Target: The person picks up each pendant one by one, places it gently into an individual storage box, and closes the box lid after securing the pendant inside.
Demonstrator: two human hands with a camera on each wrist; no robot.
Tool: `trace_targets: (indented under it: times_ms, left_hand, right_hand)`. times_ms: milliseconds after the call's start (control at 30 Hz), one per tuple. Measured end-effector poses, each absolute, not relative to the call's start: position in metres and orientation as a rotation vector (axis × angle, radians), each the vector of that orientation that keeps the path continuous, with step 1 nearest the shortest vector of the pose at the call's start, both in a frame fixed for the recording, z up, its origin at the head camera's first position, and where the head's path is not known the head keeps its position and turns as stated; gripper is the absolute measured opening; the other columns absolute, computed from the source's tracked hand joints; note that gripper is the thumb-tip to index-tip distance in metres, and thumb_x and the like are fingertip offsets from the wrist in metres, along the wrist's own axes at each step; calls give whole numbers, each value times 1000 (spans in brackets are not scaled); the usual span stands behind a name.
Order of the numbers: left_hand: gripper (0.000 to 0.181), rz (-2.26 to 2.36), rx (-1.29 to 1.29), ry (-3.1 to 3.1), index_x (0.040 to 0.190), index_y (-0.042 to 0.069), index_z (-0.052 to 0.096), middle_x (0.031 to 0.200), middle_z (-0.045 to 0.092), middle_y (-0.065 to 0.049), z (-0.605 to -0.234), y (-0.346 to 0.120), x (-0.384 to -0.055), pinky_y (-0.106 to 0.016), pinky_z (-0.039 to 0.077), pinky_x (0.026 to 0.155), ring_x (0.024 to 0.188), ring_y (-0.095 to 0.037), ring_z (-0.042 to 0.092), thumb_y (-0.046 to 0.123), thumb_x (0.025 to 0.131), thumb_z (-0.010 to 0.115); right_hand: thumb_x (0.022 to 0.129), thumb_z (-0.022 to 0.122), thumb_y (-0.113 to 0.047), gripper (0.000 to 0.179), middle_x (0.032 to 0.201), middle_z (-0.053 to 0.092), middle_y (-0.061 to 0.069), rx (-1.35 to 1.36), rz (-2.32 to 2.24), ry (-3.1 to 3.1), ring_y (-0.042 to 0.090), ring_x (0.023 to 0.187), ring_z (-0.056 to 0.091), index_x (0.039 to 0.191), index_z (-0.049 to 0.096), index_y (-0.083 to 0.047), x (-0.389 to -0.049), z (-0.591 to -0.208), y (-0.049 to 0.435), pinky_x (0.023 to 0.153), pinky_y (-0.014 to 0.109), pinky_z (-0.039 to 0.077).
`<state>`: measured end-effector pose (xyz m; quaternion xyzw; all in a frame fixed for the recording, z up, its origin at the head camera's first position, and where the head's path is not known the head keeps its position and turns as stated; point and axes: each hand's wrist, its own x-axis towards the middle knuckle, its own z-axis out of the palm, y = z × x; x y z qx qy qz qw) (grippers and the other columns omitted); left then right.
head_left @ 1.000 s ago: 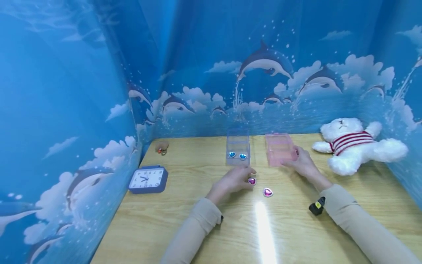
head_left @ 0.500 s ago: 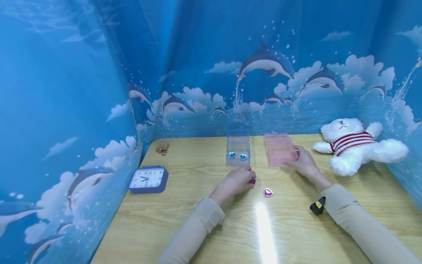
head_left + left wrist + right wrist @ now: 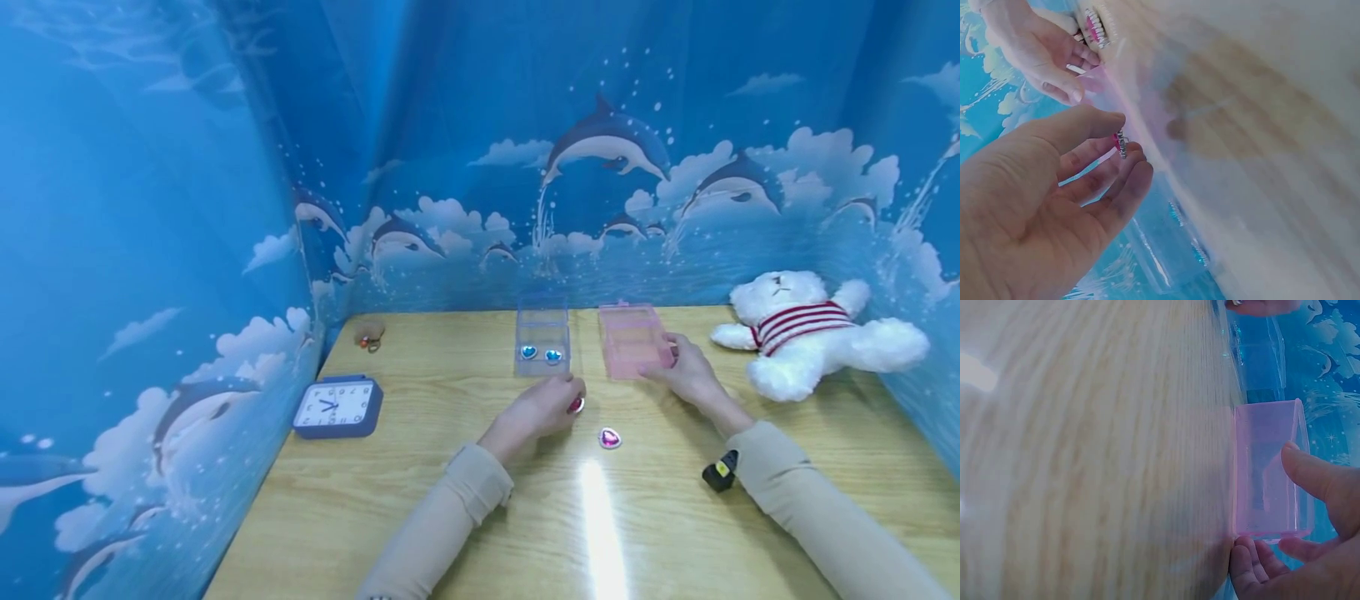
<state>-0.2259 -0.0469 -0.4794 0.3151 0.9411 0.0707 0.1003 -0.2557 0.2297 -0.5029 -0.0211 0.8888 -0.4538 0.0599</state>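
Pink gem (image 3: 1121,144) between thumb and fingertips of left hand (image 3: 534,417), pinched with almost no gap. Ahead and rightward of these fingertips, pink box (image 3: 630,337), held at its side by curved thumb and fingers of right hand (image 3: 688,375). Better to grip the gem lightly by its rim, and to hold the box steady. Under the fingers, shiny wooden table (image 3: 322,517); beyond, dolphin-printed curtain (image 3: 465,100).

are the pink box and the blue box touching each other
Apart: the head view plainly shows a strip of wooden tabletop between the blue box and the pink box.
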Motion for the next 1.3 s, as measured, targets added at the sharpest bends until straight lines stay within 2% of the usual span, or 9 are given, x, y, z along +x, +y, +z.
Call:
trace_targets:
  times_ms: [267, 467, 700, 967, 1133, 1300]
  left_hand:
    - [21, 335, 967, 2860, 114, 11, 68, 108, 70, -2, -469, -44, -234, -17, 54, 80, 98, -14, 64, 12, 95, 76]
    - [29, 498, 935, 2900, 123, 8, 69, 114, 69, -3, -463, -40, -241, -16, 56, 88, 102, -14, 65, 6, 94, 74]
    - [28, 486, 925, 2967, 126, 7, 68, 116, 70, -5, -454, -30, -250, -15, 56, 84, 103, -14, 67, 7, 98, 71]
    - [27, 532, 857, 2992, 125, 9, 71, 115, 69, -5, -454, -16, -261, -17, 57, 83, 101, -14, 67, 8, 98, 71]
    - [27, 582, 863, 2986, 123, 7, 71, 118, 69, -7, -458, -5, -268, -20, 57, 90, 106, -18, 66, 10, 97, 72]
    - [32, 642, 819, 2974, 127, 7, 69, 125, 69, -7, -459, 3, -272, -21, 58, 95, 112, -18, 68, 4, 95, 70]
  right_hand:
    - [100, 73, -24, 88, 146, 45, 44, -86, -1353, 2702, 54, 129, 52, 159, 21, 15, -254, -502, 229, 103, 61, 51]
    - [100, 72, -23, 86, 149, 43, 44, -86, -1360, 2689, 55, 132, 50, 159, 22, 15, -253, -502, 227, 107, 64, 50]
    - [100, 72, -23, 87, 149, 43, 43, -90, -1344, 2698, 55, 132, 50, 159, 21, 15, -253, -500, 225, 107, 65, 49]
    - [99, 74, -22, 86, 148, 45, 43, -124, -1366, 2710, 53, 128, 54, 158, 24, 16, -254, -503, 221, 105, 61, 52]
    - [99, 73, -21, 85, 150, 43, 43, -122, -1360, 2706, 54, 130, 53, 158, 24, 16, -253, -501, 219, 105, 62, 52]
    - [99, 73, -21, 85, 151, 41, 44, -119, -1355, 2704, 55, 131, 51, 158, 24, 16, -251, -499, 217, 107, 64, 51]
